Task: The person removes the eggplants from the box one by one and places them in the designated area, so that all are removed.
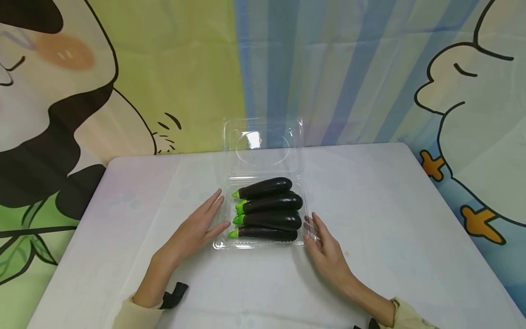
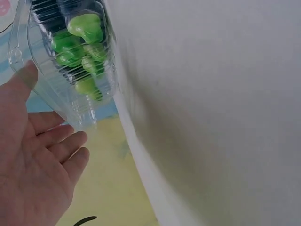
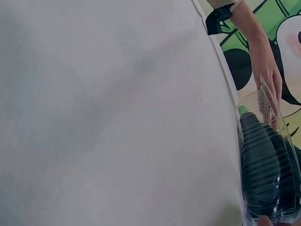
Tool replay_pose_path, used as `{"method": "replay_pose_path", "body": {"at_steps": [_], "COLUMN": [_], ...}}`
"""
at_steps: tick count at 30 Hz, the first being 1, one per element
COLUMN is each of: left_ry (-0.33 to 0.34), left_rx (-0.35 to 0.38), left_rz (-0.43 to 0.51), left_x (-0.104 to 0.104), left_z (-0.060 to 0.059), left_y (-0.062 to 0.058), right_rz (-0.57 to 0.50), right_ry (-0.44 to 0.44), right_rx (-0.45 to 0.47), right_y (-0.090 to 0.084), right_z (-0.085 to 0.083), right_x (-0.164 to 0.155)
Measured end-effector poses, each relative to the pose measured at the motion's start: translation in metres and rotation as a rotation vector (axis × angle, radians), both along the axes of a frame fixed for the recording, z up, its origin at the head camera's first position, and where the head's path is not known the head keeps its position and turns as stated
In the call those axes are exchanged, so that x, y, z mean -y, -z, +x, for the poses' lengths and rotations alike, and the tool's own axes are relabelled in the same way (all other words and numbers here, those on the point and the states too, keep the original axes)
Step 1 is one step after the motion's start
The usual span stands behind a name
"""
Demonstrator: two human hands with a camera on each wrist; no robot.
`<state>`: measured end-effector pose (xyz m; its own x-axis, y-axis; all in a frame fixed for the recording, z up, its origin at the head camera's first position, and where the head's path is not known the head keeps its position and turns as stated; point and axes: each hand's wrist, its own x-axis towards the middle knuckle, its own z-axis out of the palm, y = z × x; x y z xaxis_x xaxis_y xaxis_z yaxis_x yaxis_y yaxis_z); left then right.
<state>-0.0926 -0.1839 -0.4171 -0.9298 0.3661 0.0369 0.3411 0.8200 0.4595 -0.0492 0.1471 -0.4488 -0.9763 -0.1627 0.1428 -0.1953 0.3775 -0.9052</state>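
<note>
Several glossy dark eggplants (image 1: 271, 201) with green stem ends lie side by side in a clear plastic clamshell box (image 1: 219, 245). Its see-through lid (image 1: 263, 167) stands raised at the back. At the box's left side is my left hand (image 1: 193, 235), fingers spread and mostly straight; in the left wrist view the thumb (image 2: 29, 75) meets the clear rim. My right hand (image 1: 328, 256) lies along the right side, its fingertips at the box wall and partly seen through the plastic. Only fingertips of it show at the bottom of the right wrist view.
The box sits on a white-covered table (image 1: 390, 219), toward its back edge. A printed cartoon curtain (image 1: 197, 82) hangs behind and at both sides. Dark straps (image 1: 174, 294) show by the sleeves.
</note>
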Motion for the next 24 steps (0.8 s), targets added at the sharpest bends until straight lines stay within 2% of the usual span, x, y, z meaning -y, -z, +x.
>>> {"method": "replay_pose_path", "body": {"at_steps": [11,18,21,24], "left_ry": [-0.063,-0.080,-0.085,-0.080], "left_rx": [0.083,0.082,0.088,0.087], "left_rz": [0.002,0.025,0.030,0.032], "left_x": [-0.009,-0.010,-0.010,-0.009], "left_z": [-0.004,-0.004,-0.003,-0.003], "left_y": [0.001,0.002,0.003,0.003], "right_rz": [0.117,0.209,0.241,0.289], "right_ry": [-0.007,0.027,-0.026,-0.118], "right_rx": [-0.060,-0.191,-0.281,-0.365], "right_y": [-0.006,-0.022,-0.033,-0.044], "right_z": [-0.014,-0.040,-0.056,-0.073], "right_x": [-0.005,-0.001,0.002,0.006]}}
